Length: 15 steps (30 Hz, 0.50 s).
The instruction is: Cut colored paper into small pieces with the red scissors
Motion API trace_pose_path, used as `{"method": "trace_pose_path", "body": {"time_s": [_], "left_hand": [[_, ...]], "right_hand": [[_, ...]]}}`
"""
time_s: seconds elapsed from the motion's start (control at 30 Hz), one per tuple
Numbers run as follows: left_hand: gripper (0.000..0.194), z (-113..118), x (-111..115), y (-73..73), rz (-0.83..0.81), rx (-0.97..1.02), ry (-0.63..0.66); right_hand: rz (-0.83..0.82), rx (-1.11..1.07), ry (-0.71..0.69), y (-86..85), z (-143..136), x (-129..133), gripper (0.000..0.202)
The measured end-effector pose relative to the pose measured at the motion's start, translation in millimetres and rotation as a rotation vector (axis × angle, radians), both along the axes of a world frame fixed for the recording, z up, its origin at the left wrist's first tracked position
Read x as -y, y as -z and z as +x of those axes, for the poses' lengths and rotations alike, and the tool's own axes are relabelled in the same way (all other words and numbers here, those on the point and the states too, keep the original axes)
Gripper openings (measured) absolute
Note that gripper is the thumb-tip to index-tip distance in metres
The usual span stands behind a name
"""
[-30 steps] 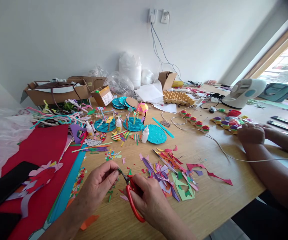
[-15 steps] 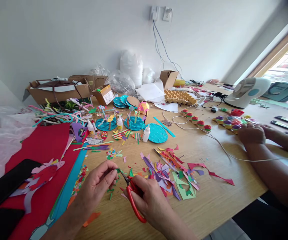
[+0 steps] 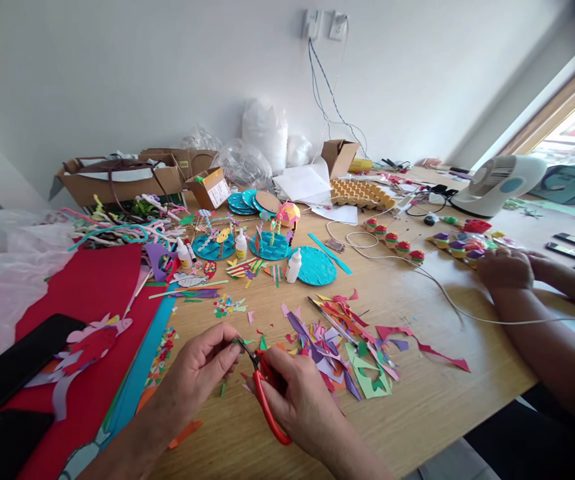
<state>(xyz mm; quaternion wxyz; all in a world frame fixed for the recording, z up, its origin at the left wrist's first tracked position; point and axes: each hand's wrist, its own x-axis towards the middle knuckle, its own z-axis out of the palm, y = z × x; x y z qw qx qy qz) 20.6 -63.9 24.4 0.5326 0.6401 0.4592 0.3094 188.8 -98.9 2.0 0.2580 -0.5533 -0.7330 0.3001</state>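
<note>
My right hand [image 3: 301, 393] is closed round the handles of red scissors [image 3: 270, 412], and their blades point up and left. In a pinch, my left hand [image 3: 206, 365] holds a small piece of green paper [image 3: 237, 341], mostly hidden by the fingers. The scissor tips meet the paper right at those fingertips. To the right of my hands lies a heap of coloured paper scraps [image 3: 324, 353], with a second pair of scissors [image 3: 334, 321] on it. Tiny cut paper bits [image 3: 228, 305] lie beyond my left hand.
Blue discs with paper figures [image 3: 270, 245] and a white glue bottle [image 3: 293, 266] stand farther back. Red paper sheets [image 3: 102, 287] and a black phone-like object [image 3: 22, 357] lie left. At right, another person's hands [image 3: 507, 270] work near painted egg-carton strips [image 3: 460, 248]; a white cable [image 3: 440, 293] crosses the table.
The view has shifted slightly. My left fingertips and the scissor blades have moved a little at the green paper; the grips stay the same.
</note>
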Motion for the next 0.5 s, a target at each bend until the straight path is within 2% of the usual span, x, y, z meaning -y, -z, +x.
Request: {"method": "trace_pose_path", "body": {"time_s": [0.5], "left_hand": [[0.016,-5.2,2.0,0.5,-0.008,-0.03,-0.014]], "right_hand": [[0.029,0.012,-0.019,0.7,1.2,2.4,0.024]]}}
